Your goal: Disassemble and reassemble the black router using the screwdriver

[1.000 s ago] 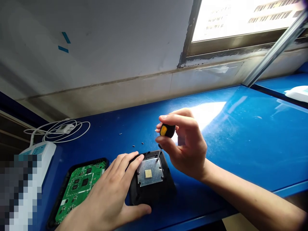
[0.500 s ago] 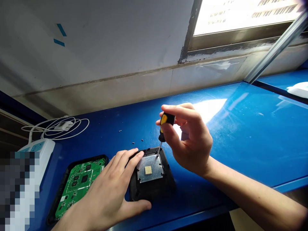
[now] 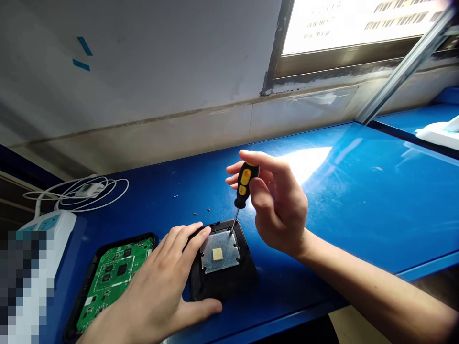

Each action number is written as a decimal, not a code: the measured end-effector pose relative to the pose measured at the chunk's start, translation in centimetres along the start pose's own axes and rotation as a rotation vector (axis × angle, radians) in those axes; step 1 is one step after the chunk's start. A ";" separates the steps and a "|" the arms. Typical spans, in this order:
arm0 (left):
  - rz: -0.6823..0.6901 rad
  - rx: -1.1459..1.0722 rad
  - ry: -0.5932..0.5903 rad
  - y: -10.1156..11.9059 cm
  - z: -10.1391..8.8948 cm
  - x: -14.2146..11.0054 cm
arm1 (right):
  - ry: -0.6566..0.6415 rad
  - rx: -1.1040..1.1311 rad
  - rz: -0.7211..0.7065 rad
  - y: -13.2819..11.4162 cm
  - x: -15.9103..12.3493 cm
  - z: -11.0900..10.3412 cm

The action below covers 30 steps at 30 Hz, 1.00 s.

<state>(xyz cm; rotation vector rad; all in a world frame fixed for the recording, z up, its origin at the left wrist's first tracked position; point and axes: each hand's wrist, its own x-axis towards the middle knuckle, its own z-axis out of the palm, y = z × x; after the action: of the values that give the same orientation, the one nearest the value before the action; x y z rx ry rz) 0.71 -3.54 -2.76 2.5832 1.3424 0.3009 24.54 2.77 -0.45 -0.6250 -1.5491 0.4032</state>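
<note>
My right hand (image 3: 281, 203) grips a small black-and-yellow screwdriver (image 3: 245, 184), its fingers around the handle. The screwdriver slants down, its tip at a screw by the upper right corner of a silver metal plate (image 3: 224, 265). That plate, with a pale square pad (image 3: 217, 254) on it, lies inside a black plastic housing (image 3: 229, 285). My left hand (image 3: 165, 267) is open, fingers spread, resting against the housing's left side with fingertips at its upper edge and thumb near its lower edge. Under my left wrist, a green circuit board (image 3: 114, 267) in a black frame is partly covered.
Several small screws (image 3: 195, 214) lie on the blue table (image 3: 322, 215) beyond the housing. A white power strip (image 3: 66, 224) and a coiled white cable (image 3: 120, 193) are at the left. A metal post (image 3: 405, 62) and a white object (image 3: 441, 134) stand at the right.
My right fingers have turned and loosened around the screwdriver handle, showing more of it. The tip stays at the same plate corner. The view has shifted slightly; my left hand keeps its place.
</note>
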 end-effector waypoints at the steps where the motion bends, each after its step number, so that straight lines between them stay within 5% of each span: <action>1: 0.001 0.003 -0.003 0.0 -0.1 0.0 | -0.012 0.001 0.002 0.0 0.0 0.0; 6: -0.012 -0.003 -0.027 0.2 -0.3 -0.1 | 0.017 -0.117 -0.077 -0.1 0.2 0.0; 15: 0.000 0.025 -0.026 0.4 -0.5 0.0 | -0.002 -0.089 -0.013 -0.3 0.0 -0.1; 30: -0.002 0.037 -0.017 0.4 -0.5 -0.1 | 0.164 -0.053 0.035 1.2 0.4 -0.1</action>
<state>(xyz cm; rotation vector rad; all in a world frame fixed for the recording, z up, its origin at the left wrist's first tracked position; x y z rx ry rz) 0.84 -3.75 -2.21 2.6080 1.3570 0.2555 24.85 3.96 -0.82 -0.7099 -1.3982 0.3297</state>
